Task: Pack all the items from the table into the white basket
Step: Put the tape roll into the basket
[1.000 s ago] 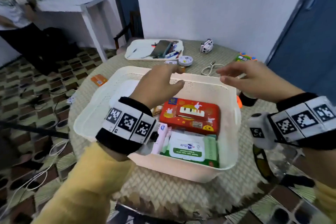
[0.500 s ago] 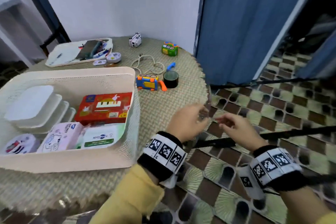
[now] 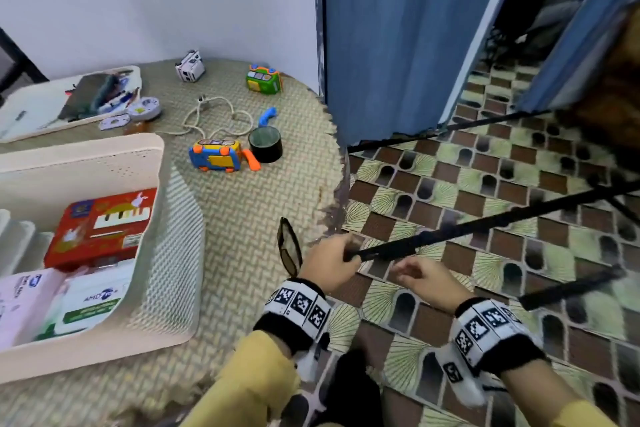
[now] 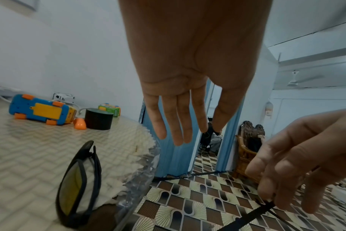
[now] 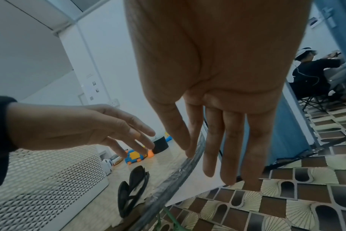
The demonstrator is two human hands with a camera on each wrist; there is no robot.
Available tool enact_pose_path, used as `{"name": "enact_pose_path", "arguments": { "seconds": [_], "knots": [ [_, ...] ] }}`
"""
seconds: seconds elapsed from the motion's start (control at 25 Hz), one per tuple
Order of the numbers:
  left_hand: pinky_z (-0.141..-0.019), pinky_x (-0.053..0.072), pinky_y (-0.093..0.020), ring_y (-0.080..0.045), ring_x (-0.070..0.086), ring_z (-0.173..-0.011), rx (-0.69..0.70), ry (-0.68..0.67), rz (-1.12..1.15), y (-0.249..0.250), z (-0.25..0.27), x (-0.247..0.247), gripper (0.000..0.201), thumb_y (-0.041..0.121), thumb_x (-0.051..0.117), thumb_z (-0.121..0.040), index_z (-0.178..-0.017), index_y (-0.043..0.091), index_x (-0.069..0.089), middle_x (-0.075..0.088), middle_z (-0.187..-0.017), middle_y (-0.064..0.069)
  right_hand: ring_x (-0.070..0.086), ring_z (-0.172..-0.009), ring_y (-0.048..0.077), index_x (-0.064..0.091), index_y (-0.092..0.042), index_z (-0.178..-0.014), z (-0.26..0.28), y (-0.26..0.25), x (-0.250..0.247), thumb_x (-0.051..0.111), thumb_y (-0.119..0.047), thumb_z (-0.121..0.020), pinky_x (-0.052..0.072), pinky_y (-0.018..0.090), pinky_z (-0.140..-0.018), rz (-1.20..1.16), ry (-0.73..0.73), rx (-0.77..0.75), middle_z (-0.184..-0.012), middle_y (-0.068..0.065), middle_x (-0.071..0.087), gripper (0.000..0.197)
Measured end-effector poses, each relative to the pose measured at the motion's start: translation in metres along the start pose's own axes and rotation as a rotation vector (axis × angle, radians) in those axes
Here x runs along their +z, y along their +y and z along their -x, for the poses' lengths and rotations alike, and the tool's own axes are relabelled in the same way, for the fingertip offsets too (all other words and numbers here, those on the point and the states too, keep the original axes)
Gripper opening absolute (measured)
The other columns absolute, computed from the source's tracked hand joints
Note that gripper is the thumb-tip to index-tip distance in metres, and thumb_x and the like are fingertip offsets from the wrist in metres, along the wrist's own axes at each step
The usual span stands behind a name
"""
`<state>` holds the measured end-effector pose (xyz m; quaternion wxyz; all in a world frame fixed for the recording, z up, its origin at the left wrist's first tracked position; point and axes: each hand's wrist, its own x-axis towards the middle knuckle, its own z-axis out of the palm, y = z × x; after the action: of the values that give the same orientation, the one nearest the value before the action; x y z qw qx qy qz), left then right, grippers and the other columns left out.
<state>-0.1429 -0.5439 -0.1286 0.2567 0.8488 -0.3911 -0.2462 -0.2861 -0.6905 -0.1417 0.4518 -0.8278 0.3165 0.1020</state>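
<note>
The white basket (image 3: 166, 253) stands at the left of the table and holds a red box (image 3: 100, 229), a wipes pack (image 3: 90, 302) and a pink pack (image 3: 24, 298). Black sunglasses (image 3: 289, 248) lie folded on the woven mat by the table's right edge (image 4: 79, 179) (image 5: 132, 192). My left hand (image 3: 329, 263) hovers just right of them over the edge, fingers straight and holding nothing (image 4: 198, 134). My right hand (image 3: 415, 274) hangs beyond the edge over the floor, fingers straight and empty (image 5: 217, 164).
On the mat lie a blue-yellow toy car (image 3: 216, 155), a black tape roll (image 3: 265, 148), a green toy (image 3: 263, 79), a white toy (image 3: 189, 66), a white cord (image 3: 214, 118) and a white tray (image 3: 34, 107). Black tripod legs (image 3: 485, 222) cross the tiled floor on the right.
The head view swung right. Both hands left the space above the basket and came down to the table's right edge beside the sunglasses.
</note>
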Motion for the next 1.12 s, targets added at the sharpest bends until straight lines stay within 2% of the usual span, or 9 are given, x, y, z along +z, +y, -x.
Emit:
{"name": "enact_pose_path", "arguments": {
  "seconds": [0.2, 0.4, 0.52, 0.64, 0.76, 0.84, 0.96, 1.04, 1.12],
  "knots": [
    [-0.091, 0.051, -0.036, -0.013, 0.063, -0.098, -0.102, 0.197, 0.104, -0.040, -0.033, 0.005, 0.024, 0.019, 0.060, -0.087, -0.111, 0.019, 0.064, 0.065, -0.113, 0.002, 0.063, -0.081, 0.018, 0.064, -0.029, -0.081, -0.075, -0.018, -0.010, 0.058, -0.006, -0.089, 0.051, 0.032, -0.079, -0.027, -0.054, -0.067, -0.090, 0.006, 0.069, 0.024],
    [-0.103, 0.031, -0.028, -0.015, 0.045, -0.120, -0.302, 0.468, -0.091, -0.071, -0.049, -0.003, 0.040, 0.032, 0.059, -0.089, -0.127, 0.020, 0.054, 0.053, -0.127, 0.001, 0.058, -0.068, 0.014, 0.063, -0.016, -0.085, -0.146, -0.060, -0.010, 0.049, 0.006, -0.090, 0.050, 0.026, -0.069, -0.092, -0.165, -0.134, -0.079, 0.007, 0.067, 0.027],
    [-0.106, 0.032, -0.034, -0.020, 0.039, -0.126, -0.454, 0.466, -0.110, -0.085, -0.054, -0.002, 0.068, 0.043, 0.065, -0.083, -0.140, 0.020, 0.038, 0.043, -0.135, -0.004, 0.055, -0.060, 0.009, 0.064, -0.007, -0.094, -0.179, -0.078, -0.003, 0.047, 0.003, -0.093, 0.046, 0.016, -0.052, -0.078, -0.228, -0.157, -0.078, 0.004, 0.066, 0.020],
    [-0.103, 0.036, -0.036, -0.024, 0.039, -0.125, -0.590, 0.373, -0.061, -0.096, -0.056, 0.008, 0.086, 0.048, 0.069, -0.078, -0.146, 0.019, 0.026, 0.039, -0.136, -0.007, 0.061, -0.067, 0.013, 0.066, -0.005, -0.099, -0.204, -0.089, 0.006, 0.050, -0.002, -0.094, 0.052, 0.023, -0.062, -0.060, -0.277, -0.182, -0.083, 0.008, 0.068, 0.017],
    [-0.100, 0.039, -0.035, -0.022, 0.040, -0.124, -0.667, 0.357, -0.024, -0.099, -0.063, 0.016, 0.083, 0.045, 0.071, -0.077, -0.144, 0.020, 0.028, 0.041, -0.134, -0.005, 0.058, -0.050, 0.000, 0.061, 0.005, -0.099, -0.222, -0.098, 0.014, 0.046, 0.004, -0.095, 0.043, 0.012, -0.048, -0.116, -0.346, -0.180, -0.076, 0.003, 0.062, 0.016],
    [-0.098, 0.040, -0.035, -0.022, 0.041, -0.121, -0.699, 0.432, 0.019, -0.099, -0.069, 0.019, 0.073, 0.036, 0.071, -0.078, -0.139, 0.020, 0.036, 0.045, -0.130, -0.004, 0.057, -0.047, -0.003, 0.062, 0.008, -0.096, -0.238, -0.102, 0.019, 0.043, 0.005, -0.095, 0.042, 0.010, -0.046, -0.082, -0.377, -0.216, -0.076, 0.002, 0.064, 0.018],
    [-0.093, 0.042, -0.036, -0.026, 0.047, -0.115, -0.709, 0.529, 0.084, -0.100, -0.078, 0.015, 0.061, 0.026, 0.069, -0.079, -0.134, 0.018, 0.045, 0.050, -0.124, -0.005, 0.062, -0.057, 0.005, 0.064, -0.004, -0.082, -0.261, -0.113, 0.018, 0.044, 0.005, -0.095, 0.047, 0.013, -0.050, -0.041, -0.393, -0.266, -0.086, 0.010, 0.070, 0.026],
    [-0.094, 0.043, -0.036, -0.027, 0.050, -0.113, -0.691, 0.607, 0.124, -0.102, -0.086, 0.006, 0.061, 0.024, 0.070, -0.079, -0.135, 0.016, 0.044, 0.051, -0.123, -0.006, 0.062, -0.055, 0.013, 0.065, -0.004, -0.086, -0.275, -0.126, 0.012, 0.043, 0.004, -0.095, 0.049, 0.020, -0.049, -0.007, -0.430, -0.296, -0.077, 0.008, 0.069, 0.025],
    [-0.094, 0.042, -0.030, -0.024, 0.052, -0.114, -0.665, 0.722, 0.174, -0.101, -0.098, -0.010, 0.064, 0.019, 0.070, -0.081, -0.137, 0.013, 0.042, 0.050, -0.125, -0.008, 0.065, -0.068, 0.025, 0.066, -0.009, -0.085, -0.293, -0.141, 0.008, 0.045, 0.004, -0.094, 0.052, 0.030, -0.061, -0.002, -0.416, -0.357, -0.082, 0.010, 0.070, 0.026]
  ]
}}
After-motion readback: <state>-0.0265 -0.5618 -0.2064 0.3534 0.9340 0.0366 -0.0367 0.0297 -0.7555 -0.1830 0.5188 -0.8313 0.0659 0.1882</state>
